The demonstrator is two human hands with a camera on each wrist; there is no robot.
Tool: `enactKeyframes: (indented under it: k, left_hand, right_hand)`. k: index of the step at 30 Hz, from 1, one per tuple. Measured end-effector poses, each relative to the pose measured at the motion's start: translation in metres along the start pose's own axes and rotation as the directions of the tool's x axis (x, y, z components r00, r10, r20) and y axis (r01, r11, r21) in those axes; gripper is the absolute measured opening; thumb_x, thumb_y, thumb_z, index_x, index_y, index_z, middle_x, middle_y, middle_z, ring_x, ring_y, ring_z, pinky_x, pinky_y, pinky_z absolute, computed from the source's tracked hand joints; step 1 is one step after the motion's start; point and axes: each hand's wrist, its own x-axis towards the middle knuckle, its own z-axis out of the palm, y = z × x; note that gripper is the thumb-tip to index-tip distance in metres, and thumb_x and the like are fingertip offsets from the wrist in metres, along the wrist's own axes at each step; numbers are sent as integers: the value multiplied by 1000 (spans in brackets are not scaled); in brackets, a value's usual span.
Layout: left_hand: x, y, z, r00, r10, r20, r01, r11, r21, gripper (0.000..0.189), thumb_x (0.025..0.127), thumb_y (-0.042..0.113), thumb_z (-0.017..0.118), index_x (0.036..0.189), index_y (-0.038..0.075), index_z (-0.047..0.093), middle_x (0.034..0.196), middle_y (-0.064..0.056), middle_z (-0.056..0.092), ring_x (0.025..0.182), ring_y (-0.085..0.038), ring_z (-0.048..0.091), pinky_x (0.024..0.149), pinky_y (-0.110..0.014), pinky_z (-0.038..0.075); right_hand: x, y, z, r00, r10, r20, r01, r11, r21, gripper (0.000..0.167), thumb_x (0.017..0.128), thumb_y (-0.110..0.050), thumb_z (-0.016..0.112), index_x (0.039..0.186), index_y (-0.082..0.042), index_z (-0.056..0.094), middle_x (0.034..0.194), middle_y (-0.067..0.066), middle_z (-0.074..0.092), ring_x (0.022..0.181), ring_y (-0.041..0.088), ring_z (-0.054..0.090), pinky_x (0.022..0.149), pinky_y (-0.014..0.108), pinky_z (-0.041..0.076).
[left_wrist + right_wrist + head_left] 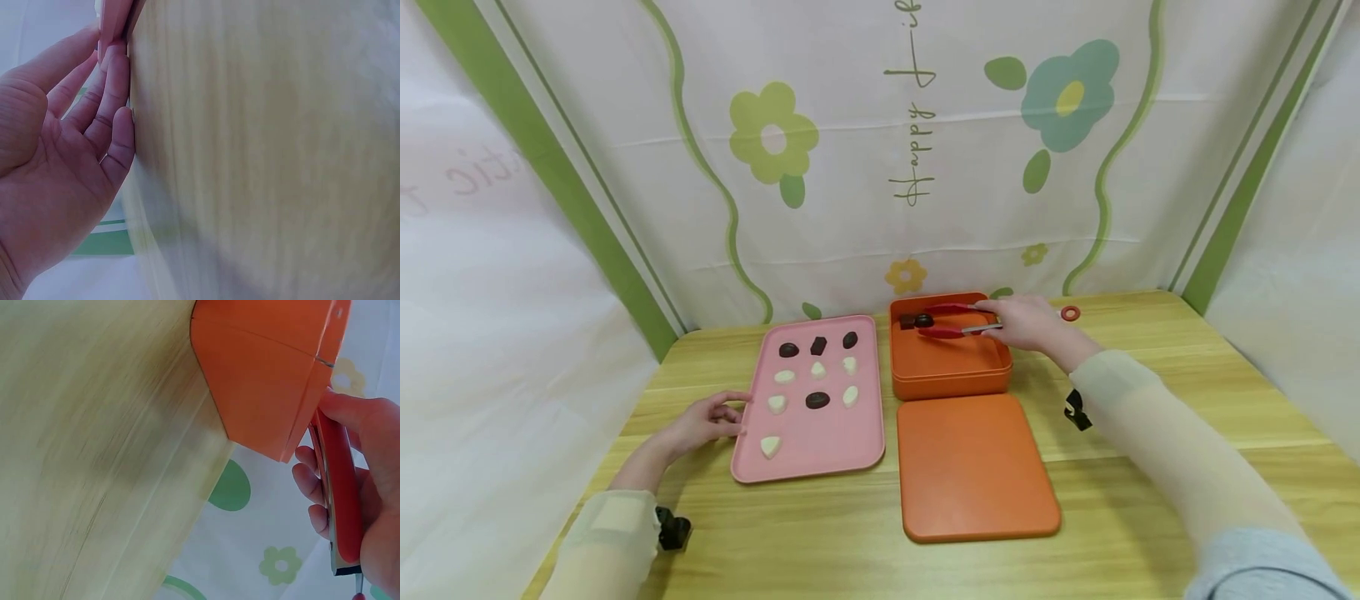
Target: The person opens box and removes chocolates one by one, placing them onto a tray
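Note:
My right hand (1024,322) grips a pair of red-tipped tongs (951,332) above the orange box (951,385). The tongs' tips lie inside the box, close to a round dark chocolate (923,320); a squarish dark chocolate (907,322) sits beside it. In the right wrist view the fingers wrap the tongs' red handle (342,487) at the box wall. My left hand (703,421) holds the left edge of the pink tray (827,454), thumb and fingertips at its rim (112,28). Rows of dark chocolates (817,401) and white chocolates (771,447) lie on the tray.
An orange lid (976,467) lies flat in front of the box, to the right of the tray. All stand on a wooden table (790,542). A white patterned curtain (850,208) rises right behind the table's back edge, with more sheets at both sides.

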Motion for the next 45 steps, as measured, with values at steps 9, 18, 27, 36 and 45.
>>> enactKeyframes:
  k: [9, 18, 27, 36, 45]
  left_hand:
    - [1, -2, 1, 1000, 0, 4, 0, 1000, -3, 55, 92, 10, 67, 140, -2, 43, 98, -11, 63, 82, -22, 53, 66, -30, 41]
    - [1, -2, 0, 1000, 5, 1, -5, 1000, -4, 55, 92, 10, 67, 140, -2, 44, 98, -12, 64, 80, -22, 53, 65, -30, 41]
    - [0, 0, 1, 1000, -7, 3, 7, 1000, -15, 55, 92, 9, 67, 140, -3, 43, 99, -12, 63, 80, -21, 53, 65, -30, 40]
    - [0, 0, 1, 1000, -2, 8, 2, 1000, -8, 55, 93, 10, 66, 141, -2, 43, 99, -13, 64, 81, -23, 53, 66, -30, 40]
    - [0, -1, 1, 1000, 5, 6, -5, 1000, -20, 55, 92, 9, 67, 140, -4, 43, 98, -13, 64, 84, -22, 54, 69, -30, 41]
  right_hand:
    - [8, -2, 5, 1000, -14, 28, 14, 1000, -17, 52, 90, -36, 69, 135, -12, 59, 102, 11, 68, 76, 25, 59, 56, 37, 44]
    - [6, -3, 6, 1000, -16, 11, 16, 999, -28, 54, 88, -36, 72, 135, -12, 59, 95, 10, 66, 80, 27, 60, 58, 39, 46]
    - [5, -4, 8, 1000, -21, 10, 21, 1000, 5, 51, 89, -34, 72, 133, -12, 61, 101, 14, 70, 77, 27, 60, 53, 36, 43]
    - [3, -4, 12, 999, -46, -21, 46, 999, 15, 44, 89, -31, 72, 128, -12, 65, 95, 12, 70, 75, 28, 61, 56, 39, 45]
    - [0, -3, 13, 998, -49, -29, 49, 999, 11, 42, 91, -29, 70, 129, -11, 64, 97, 10, 70, 76, 27, 61, 56, 38, 46]
